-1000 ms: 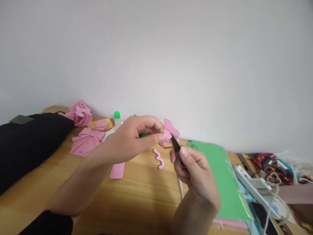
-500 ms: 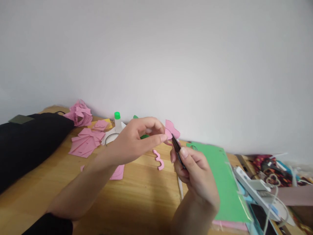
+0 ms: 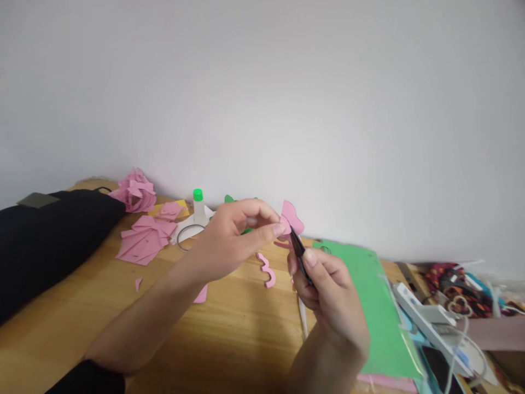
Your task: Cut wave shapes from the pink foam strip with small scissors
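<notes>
My left hand (image 3: 240, 232) is closed, thumb and fingertips pinching the edge of a cut piece of pink paper (image 3: 292, 214) with a curved outline. A slim black pointed tool (image 3: 298, 249) is gripped in my right hand (image 3: 330, 287); its tip touches the lower edge of the paper. My fingers hide its rear end, so I cannot tell its exact kind. On the wooden table (image 3: 229, 339) below lies a wavy pink paper strip (image 3: 266, 270). A further pink paper piece (image 3: 200, 294) is partly covered by my left forearm.
Folded pink papers (image 3: 145, 238) and a pink paper bundle (image 3: 133, 190) lie at the left. Near them stand a green-capped glue bottle (image 3: 198, 203) and a black bag (image 3: 53, 235). At the right are green sheets (image 3: 381, 312) and a power strip (image 3: 432, 328) with cables.
Both hands, the pink paper and the black tool stay together, shifted very slightly to the right. My left forearm has moved a little, showing a small pink scrap on the table.
</notes>
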The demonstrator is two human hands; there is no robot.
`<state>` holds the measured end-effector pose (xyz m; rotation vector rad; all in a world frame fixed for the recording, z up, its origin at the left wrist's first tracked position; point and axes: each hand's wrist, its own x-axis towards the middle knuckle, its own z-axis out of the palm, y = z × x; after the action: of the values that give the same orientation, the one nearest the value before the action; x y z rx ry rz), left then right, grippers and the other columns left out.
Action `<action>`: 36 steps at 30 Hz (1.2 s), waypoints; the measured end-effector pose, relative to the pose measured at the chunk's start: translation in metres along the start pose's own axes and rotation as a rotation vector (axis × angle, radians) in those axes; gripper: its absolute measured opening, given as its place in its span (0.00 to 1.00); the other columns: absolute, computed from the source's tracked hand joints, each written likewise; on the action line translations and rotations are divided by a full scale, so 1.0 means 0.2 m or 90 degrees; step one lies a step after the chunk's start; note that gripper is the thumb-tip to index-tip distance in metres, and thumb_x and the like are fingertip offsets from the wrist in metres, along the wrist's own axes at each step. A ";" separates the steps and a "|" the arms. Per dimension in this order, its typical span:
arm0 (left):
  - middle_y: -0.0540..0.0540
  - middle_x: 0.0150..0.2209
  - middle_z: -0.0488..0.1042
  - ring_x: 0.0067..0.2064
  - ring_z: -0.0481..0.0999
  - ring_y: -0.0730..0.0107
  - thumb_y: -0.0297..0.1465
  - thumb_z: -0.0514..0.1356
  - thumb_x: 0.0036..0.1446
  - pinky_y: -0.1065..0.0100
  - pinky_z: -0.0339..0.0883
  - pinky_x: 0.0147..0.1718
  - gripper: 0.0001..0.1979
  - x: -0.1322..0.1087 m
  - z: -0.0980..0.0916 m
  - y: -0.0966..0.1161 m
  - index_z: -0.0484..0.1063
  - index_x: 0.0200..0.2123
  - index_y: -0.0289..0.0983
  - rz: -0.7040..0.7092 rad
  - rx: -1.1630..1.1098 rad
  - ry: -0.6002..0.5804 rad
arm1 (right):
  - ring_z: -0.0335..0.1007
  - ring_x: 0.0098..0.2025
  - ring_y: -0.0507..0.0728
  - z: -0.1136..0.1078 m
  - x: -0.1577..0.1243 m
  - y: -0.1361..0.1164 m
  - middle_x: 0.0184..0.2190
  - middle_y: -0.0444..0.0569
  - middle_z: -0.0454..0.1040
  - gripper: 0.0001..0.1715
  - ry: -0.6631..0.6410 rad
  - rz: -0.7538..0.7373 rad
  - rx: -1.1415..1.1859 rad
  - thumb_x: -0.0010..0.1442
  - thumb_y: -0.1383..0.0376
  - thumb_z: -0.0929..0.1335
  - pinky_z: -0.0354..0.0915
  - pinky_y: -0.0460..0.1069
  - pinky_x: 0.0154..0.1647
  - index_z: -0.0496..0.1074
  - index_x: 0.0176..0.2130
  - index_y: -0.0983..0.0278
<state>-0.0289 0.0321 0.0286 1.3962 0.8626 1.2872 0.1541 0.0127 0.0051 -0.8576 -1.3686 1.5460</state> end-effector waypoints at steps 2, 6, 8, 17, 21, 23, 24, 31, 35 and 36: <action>0.49 0.30 0.77 0.36 0.78 0.71 0.31 0.63 0.56 0.73 0.74 0.32 0.06 0.00 0.00 0.00 0.75 0.28 0.36 0.007 0.013 0.008 | 0.35 0.15 0.44 0.00 0.00 0.00 0.14 0.34 0.50 0.22 -0.002 0.000 0.005 0.64 0.52 0.67 0.36 0.41 0.13 0.70 0.28 0.66; 0.50 0.29 0.77 0.33 0.76 0.74 0.30 0.63 0.55 0.75 0.72 0.31 0.05 0.00 0.00 0.01 0.75 0.28 0.36 0.028 0.048 0.022 | 0.35 0.15 0.44 0.01 0.00 -0.01 0.14 0.34 0.49 0.22 0.000 0.000 0.013 0.63 0.51 0.67 0.36 0.41 0.13 0.70 0.28 0.66; 0.50 0.28 0.77 0.31 0.75 0.75 0.30 0.63 0.55 0.75 0.72 0.30 0.05 0.00 0.00 0.02 0.75 0.27 0.36 0.024 0.056 0.019 | 0.35 0.15 0.44 0.01 0.00 -0.01 0.14 0.34 0.50 0.22 0.004 0.001 0.017 0.63 0.52 0.67 0.36 0.41 0.13 0.69 0.28 0.66; 0.50 0.27 0.75 0.33 0.75 0.73 0.29 0.62 0.54 0.75 0.73 0.30 0.05 0.02 -0.01 0.03 0.76 0.28 0.36 0.034 0.103 -0.018 | 0.35 0.15 0.43 0.00 -0.01 0.00 0.14 0.34 0.50 0.22 -0.006 0.000 0.006 0.64 0.51 0.66 0.35 0.41 0.13 0.69 0.29 0.66; 0.50 0.26 0.75 0.34 0.75 0.73 0.29 0.62 0.54 0.75 0.73 0.31 0.05 0.02 -0.01 0.03 0.76 0.28 0.36 0.035 0.111 -0.014 | 0.34 0.15 0.44 0.00 0.00 0.00 0.14 0.34 0.50 0.22 -0.004 -0.002 0.001 0.64 0.51 0.66 0.35 0.41 0.13 0.69 0.29 0.66; 0.51 0.26 0.74 0.33 0.74 0.73 0.29 0.62 0.54 0.75 0.72 0.30 0.05 0.01 -0.01 0.03 0.76 0.27 0.36 0.036 0.113 -0.011 | 0.34 0.15 0.44 0.00 0.00 0.00 0.14 0.34 0.50 0.22 -0.002 -0.002 0.003 0.64 0.51 0.66 0.35 0.41 0.12 0.69 0.29 0.66; 0.51 0.26 0.74 0.32 0.74 0.74 0.29 0.62 0.54 0.75 0.72 0.30 0.05 0.01 -0.01 0.03 0.76 0.27 0.36 0.039 0.112 -0.010 | 0.34 0.15 0.44 0.01 0.00 0.00 0.14 0.34 0.50 0.22 -0.001 -0.002 0.004 0.64 0.51 0.66 0.36 0.41 0.12 0.69 0.29 0.66; 0.52 0.26 0.75 0.30 0.72 0.77 0.28 0.62 0.54 0.77 0.69 0.27 0.05 0.01 -0.02 0.02 0.75 0.26 0.37 0.052 0.116 -0.014 | 0.34 0.15 0.43 0.01 0.00 0.00 0.13 0.33 0.49 0.22 -0.002 0.003 0.009 0.64 0.51 0.67 0.36 0.41 0.12 0.69 0.28 0.66; 0.49 0.26 0.76 0.32 0.75 0.72 0.27 0.62 0.54 0.74 0.71 0.28 0.07 0.01 -0.03 0.04 0.74 0.24 0.36 0.047 0.128 -0.037 | 0.35 0.15 0.44 0.01 0.00 0.00 0.14 0.33 0.49 0.22 -0.007 0.005 0.006 0.63 0.51 0.67 0.36 0.41 0.12 0.69 0.28 0.66; 0.49 0.27 0.76 0.33 0.75 0.71 0.27 0.61 0.54 0.73 0.71 0.30 0.07 0.01 -0.03 0.05 0.74 0.24 0.36 0.043 0.128 -0.043 | 0.35 0.15 0.44 0.01 0.00 0.00 0.14 0.33 0.50 0.22 -0.008 0.005 0.006 0.63 0.51 0.67 0.36 0.41 0.12 0.69 0.29 0.66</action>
<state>-0.0360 0.0333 0.0377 1.6296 0.9260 1.2227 0.1522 0.0127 0.0062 -0.8493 -1.3681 1.5652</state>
